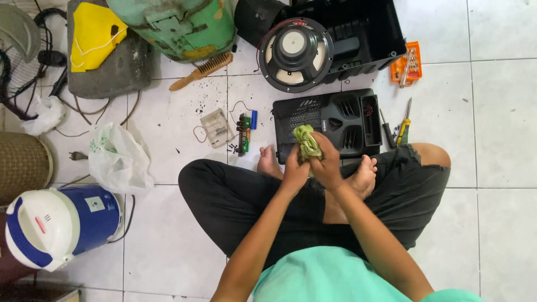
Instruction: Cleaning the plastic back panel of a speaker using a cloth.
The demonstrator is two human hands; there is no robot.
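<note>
At your far left a blue and white water jug [56,223] lies on its side on the tiled floor [168,246], and just above it a white plastic bag [117,159] sits crumpled; you cannot tell what is inside it. Further up, a wooden brush [202,70] rests beside a green tank [179,25]. A small circuit board [244,133] lies on the floor near your left foot.

You sit cross-legged, and both hands meet over your ankles. Your left hand [293,173] has its fingers curled tight around the lower end of a green cloth [306,142]. Your right hand [327,162] wraps the cloth from the other side, fingers pressed closed on it. The cloth sits bunched between the two hands, just over the front edge of a black speaker panel [330,120].

Behind that panel, an open black speaker box [358,33] holds a round speaker [295,53] leaning at its mouth. To the right, an orange tray [406,62] holds screwdriver bits, and two screwdrivers [397,128] lie beside the panel.
</note>
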